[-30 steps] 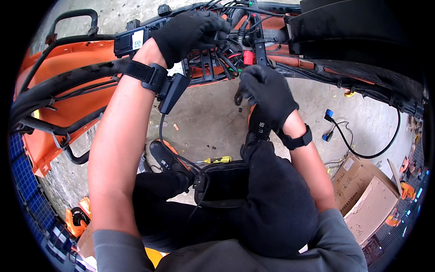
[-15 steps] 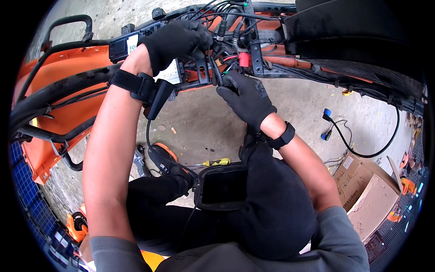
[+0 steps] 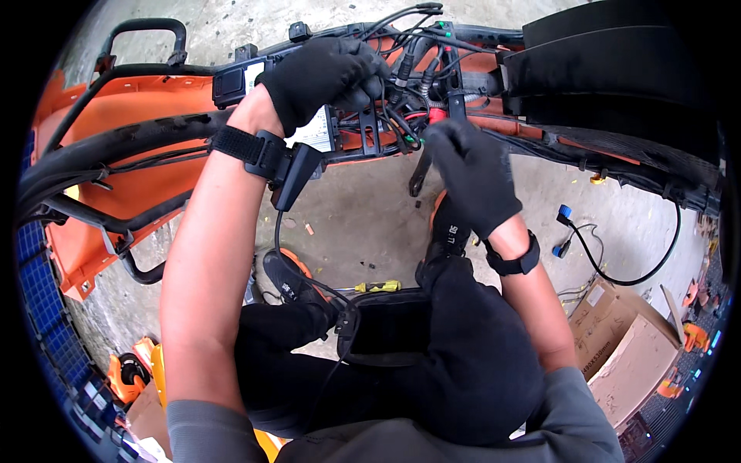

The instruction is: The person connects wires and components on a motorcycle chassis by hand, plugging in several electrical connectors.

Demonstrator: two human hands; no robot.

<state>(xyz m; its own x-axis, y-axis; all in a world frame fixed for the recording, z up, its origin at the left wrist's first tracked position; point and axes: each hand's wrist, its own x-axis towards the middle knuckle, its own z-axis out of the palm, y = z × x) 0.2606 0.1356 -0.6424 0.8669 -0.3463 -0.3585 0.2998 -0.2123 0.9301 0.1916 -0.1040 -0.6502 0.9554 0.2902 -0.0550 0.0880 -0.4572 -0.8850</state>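
Left black-gloved hand (image 3: 328, 83): fingers curled by black cables (image 3: 406, 68) on the orange-panelled tubular frame (image 3: 139, 136), presumably steadying them; hold hidden. Right black-gloved hand (image 3: 476, 176): half-curled beside red plastic connector (image 3: 438, 115); can't tell whether it grips the slender dark bar (image 3: 421, 173).

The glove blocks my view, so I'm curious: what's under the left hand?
Part of a pale box sticks out from beneath the left hand. The hand covers whatever else lies there, so that cannot be seen.
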